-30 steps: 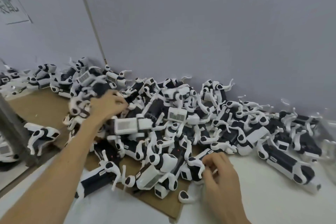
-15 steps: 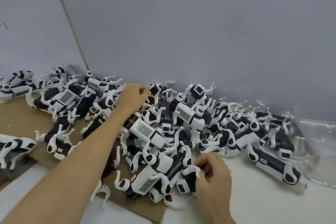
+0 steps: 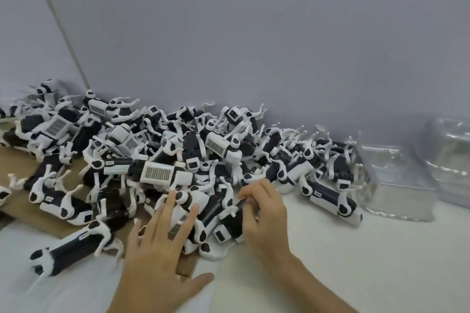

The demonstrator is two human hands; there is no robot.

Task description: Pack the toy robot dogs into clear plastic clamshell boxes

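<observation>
counter (image 3: 330, 274): your toy robot dogs (image 3: 178, 155) heaped against the wall | clamshell boxes (image 3: 399, 185) at your right | left hand (image 3: 157, 262): fingers (image 3: 167, 208) spread over the heap's front | right hand (image 3: 267, 216): fingers pinching a black dog (image 3: 229, 223) at the near edge

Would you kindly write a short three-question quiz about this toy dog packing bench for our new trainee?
1. True or false: the left hand is clenched in a fist.
2. Choose: the clear boxes stand A) left of the pile of toy dogs, B) right of it, C) on top of it.
3. Fill in: the right hand pinches one dark toy ____.
Key: 1 false, its fingers are spread; 2 B; 3 dog.
</observation>
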